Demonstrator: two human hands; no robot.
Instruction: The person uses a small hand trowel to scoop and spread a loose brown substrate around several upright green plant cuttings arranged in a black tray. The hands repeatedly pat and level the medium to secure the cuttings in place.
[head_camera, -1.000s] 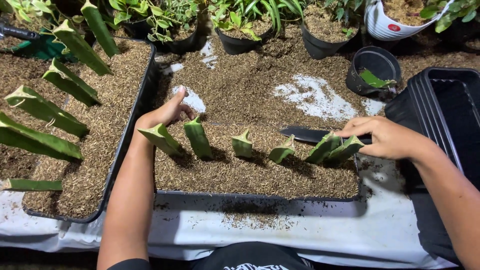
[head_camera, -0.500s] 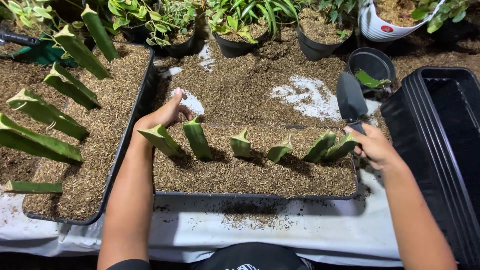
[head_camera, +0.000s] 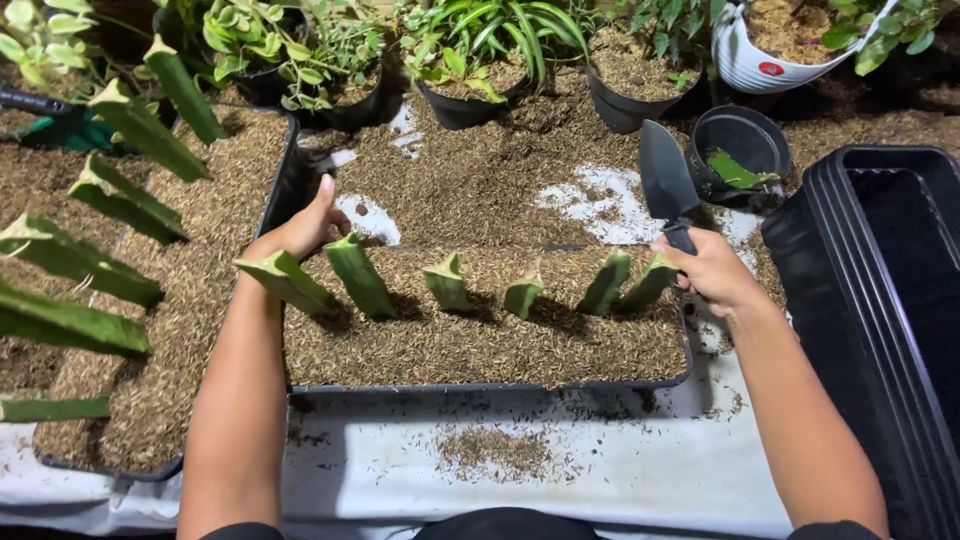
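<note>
Cuttings, six thick green wedges with jagged cut tops, stand in a leaning row along the back of a shallow black tray filled with coarse, tan, grainy mix. Seen from your head camera, your left hand rests at the tray's back left corner, fingers curled loosely and thumb raised, just behind the leftmost cutting and near the second; whether it touches either you cannot tell from here. Your right hand is wrapped tight around the handle of a small dark trowel, its flat, pointed blade held upright above the tray's back right corner, just beside the two rightmost cuttings.

Left of your forearm, a larger tray of the same grainy mix holds longer green cuttings lying at a slant. Loose mix is scattered over the white sheet in front of the tray and heaped across the ground behind it. Along the back stand dark round pots of leafy plants, a white pot, and a small black pot just beside the trowel blade. A stack of empty black trays crowds your right arm; the clearest room lies over the white sheet nearest you.
</note>
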